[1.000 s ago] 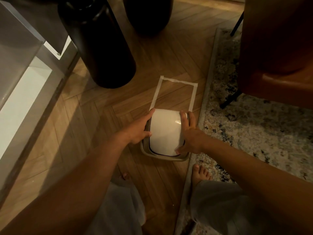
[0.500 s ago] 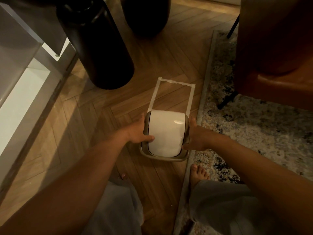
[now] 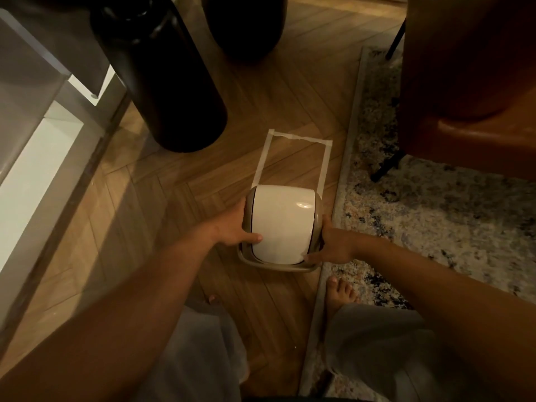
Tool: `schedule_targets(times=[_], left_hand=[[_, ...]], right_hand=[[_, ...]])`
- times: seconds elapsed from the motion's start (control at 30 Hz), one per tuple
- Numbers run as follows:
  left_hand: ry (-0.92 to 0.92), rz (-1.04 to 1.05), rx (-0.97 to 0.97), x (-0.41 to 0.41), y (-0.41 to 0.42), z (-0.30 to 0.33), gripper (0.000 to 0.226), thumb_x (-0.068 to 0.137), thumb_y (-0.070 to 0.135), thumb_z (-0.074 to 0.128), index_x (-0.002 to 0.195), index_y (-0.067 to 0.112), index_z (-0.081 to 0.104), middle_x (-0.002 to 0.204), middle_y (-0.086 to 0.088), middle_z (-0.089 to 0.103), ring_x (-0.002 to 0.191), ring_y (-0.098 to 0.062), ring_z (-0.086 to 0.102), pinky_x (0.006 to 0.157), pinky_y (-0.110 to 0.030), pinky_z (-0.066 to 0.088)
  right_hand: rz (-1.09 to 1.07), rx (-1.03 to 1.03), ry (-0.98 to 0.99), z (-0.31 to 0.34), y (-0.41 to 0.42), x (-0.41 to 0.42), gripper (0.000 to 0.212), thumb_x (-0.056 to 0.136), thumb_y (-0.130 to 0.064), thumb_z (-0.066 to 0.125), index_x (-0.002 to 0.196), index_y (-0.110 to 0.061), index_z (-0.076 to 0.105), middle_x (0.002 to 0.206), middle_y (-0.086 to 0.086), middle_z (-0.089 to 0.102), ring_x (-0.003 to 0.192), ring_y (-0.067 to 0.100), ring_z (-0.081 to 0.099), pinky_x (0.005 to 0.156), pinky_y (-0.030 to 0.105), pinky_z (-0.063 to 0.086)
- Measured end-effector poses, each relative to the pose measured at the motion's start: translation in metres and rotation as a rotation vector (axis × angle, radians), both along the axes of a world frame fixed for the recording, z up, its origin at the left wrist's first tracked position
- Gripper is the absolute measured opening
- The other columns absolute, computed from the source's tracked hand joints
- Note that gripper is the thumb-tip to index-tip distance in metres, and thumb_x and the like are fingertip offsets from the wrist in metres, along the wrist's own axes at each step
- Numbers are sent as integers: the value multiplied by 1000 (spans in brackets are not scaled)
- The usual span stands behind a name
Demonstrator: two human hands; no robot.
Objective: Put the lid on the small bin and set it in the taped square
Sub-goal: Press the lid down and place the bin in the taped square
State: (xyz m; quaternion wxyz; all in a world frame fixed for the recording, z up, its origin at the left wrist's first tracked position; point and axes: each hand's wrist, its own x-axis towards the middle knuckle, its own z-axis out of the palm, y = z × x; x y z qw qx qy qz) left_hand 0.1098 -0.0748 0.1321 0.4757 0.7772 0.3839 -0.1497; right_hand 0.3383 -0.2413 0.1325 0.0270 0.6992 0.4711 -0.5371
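The small bin (image 3: 277, 265) is beige with a rounded white lid (image 3: 281, 221) sitting on top of it. It stands on the wooden floor at the near end of the taped square (image 3: 262, 163), covering the square's near side. My left hand (image 3: 235, 227) grips the bin's left side, thumb on the lid. On the bin's right side my right hand (image 3: 333, 245) holds the rim, fingers along the near corner.
A tall black vase (image 3: 162, 76) stands left of the square, and a second dark vessel (image 3: 243, 24) behind it. A patterned rug (image 3: 435, 204) and a brown leather chair (image 3: 470, 76) lie to the right. My bare foot (image 3: 340, 294) is just below the bin. Pale furniture (image 3: 34, 111) fills the left.
My hands slid from the top of the lid down to the bin's sides. The bin has shifted slightly toward the taped square.
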Motion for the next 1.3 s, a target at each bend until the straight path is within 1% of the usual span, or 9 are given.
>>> schedule_targets(times=[0.07, 0.2, 0.43, 0.6, 0.73, 0.87, 1.03, 1.2, 1.3], left_hand=[[-2, 15, -35, -5, -1, -2, 115, 73, 45, 83, 157, 26, 7, 161, -1, 28, 147, -22, 27, 120, -41, 22], [22, 75, -132, -9, -4, -6, 112, 72, 49, 83, 157, 26, 12, 159, 0, 33, 145, -20, 31, 106, -26, 25], [47, 98, -151, -18, -13, -10, 123, 65, 45, 89, 157, 28, 10, 158, 0, 33, 143, -18, 32, 105, -26, 25], [25, 98, -139, -19, -16, -10, 125, 64, 38, 92, 157, 28, 9, 158, 0, 32, 143, -17, 29, 110, -31, 24], [3, 85, -105, -19, -19, -13, 124, 66, 35, 91, 157, 27, 7, 160, -1, 29, 141, -13, 26, 105, -26, 21], [-4, 87, -103, -20, -17, -15, 122, 67, 32, 90, 157, 27, 8, 160, -1, 29, 145, -20, 26, 110, -30, 21], [-37, 117, -68, -15, -14, -16, 112, 70, 23, 88, 156, 22, 16, 157, -3, 34, 144, -21, 29, 107, -28, 22], [-63, 142, -26, -2, -5, -20, 103, 72, 22, 87, 154, 18, 24, 155, -6, 38, 143, -24, 34, 111, -33, 27], [-82, 167, -29, 1, 0, -23, 103, 71, 21, 88, 154, 18, 26, 154, -5, 40, 143, -23, 35, 108, -29, 26]], right_hand=[[15, 18, 16, -1, -4, -1, 135, 81, -52, 79, 156, -13, -26, 170, 6, -2, 152, 28, 23, 124, 38, 26], [-148, 85, 114, -4, -2, 0, 128, 80, -48, 81, 160, -17, -14, 166, 6, 23, 149, 24, 32, 122, 39, 32], [-208, 185, 197, -10, -14, -1, 136, 72, -27, 92, 159, -19, -12, 163, 1, 24, 146, 15, 28, 113, 22, 28], [-223, 277, 145, -20, -23, -7, 144, 64, -23, 97, 159, -13, -10, 164, 6, 20, 151, 22, 23, 120, 29, 25], [-165, 309, 83, -26, -24, -7, 148, 62, -28, 98, 158, -10, -14, 163, 8, 24, 148, 25, 29, 112, 21, 27], [-171, 297, 82, -30, -22, -6, 151, 62, -28, 97, 158, -12, -18, 164, 8, 23, 148, 26, 31, 118, 31, 31], [-191, 329, 129, -33, -17, -2, 150, 64, -28, 97, 158, -14, -19, 163, 5, 26, 143, 17, 32, 102, 10, 26], [-255, 317, 116, -37, -9, 10, 150, 61, -31, 98, 159, -21, -15, 152, 3, 43, 135, 19, 46, 99, 25, 40], [-262, 337, 128, -39, -4, 17, 144, 61, -31, 98, 160, -20, -7, 145, -6, 42, 130, 16, 46, 95, 20, 42]])
